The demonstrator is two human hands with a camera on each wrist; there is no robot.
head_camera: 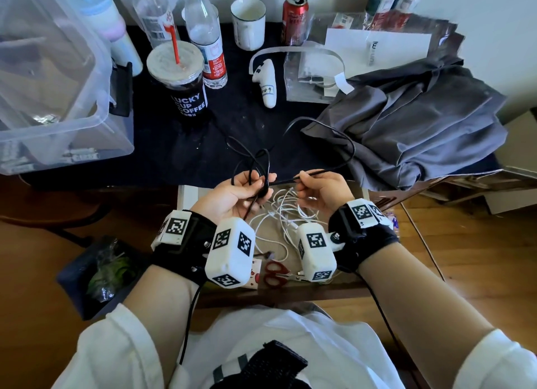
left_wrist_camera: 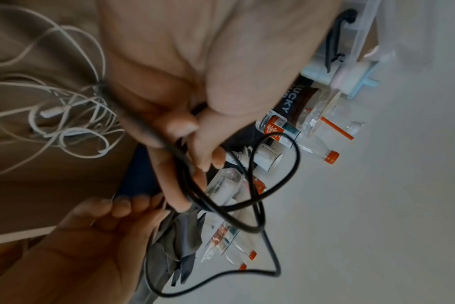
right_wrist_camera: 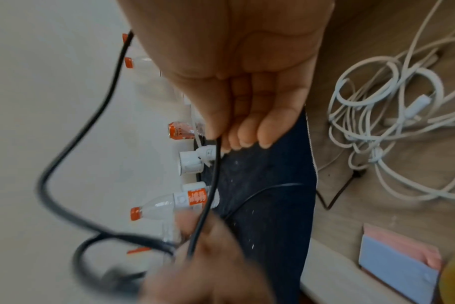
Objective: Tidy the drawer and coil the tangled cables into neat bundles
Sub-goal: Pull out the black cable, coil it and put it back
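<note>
A thin black cable (head_camera: 343, 138) loops over the dark table edge and runs between both hands above the open drawer (head_camera: 186, 194). My left hand (head_camera: 247, 185) grips a few gathered loops of the black cable (left_wrist_camera: 249, 185). My right hand (head_camera: 308, 182) pinches the same black cable (right_wrist_camera: 210, 185) a short way to the right, and the stretch between the hands is taut. Below the hands, a tangle of white cables (head_camera: 287, 214) lies on the drawer floor, also visible as white cables (right_wrist_camera: 377, 127) in the right wrist view.
Red-handled scissors (head_camera: 274, 272) lie in the drawer near its front. On the table stand a coffee cup (head_camera: 180, 77), bottles (head_camera: 203, 34), a white mug (head_camera: 248, 22), a red can (head_camera: 295, 16), a clear bin (head_camera: 55, 74) at left and grey cloth (head_camera: 406, 118) at right.
</note>
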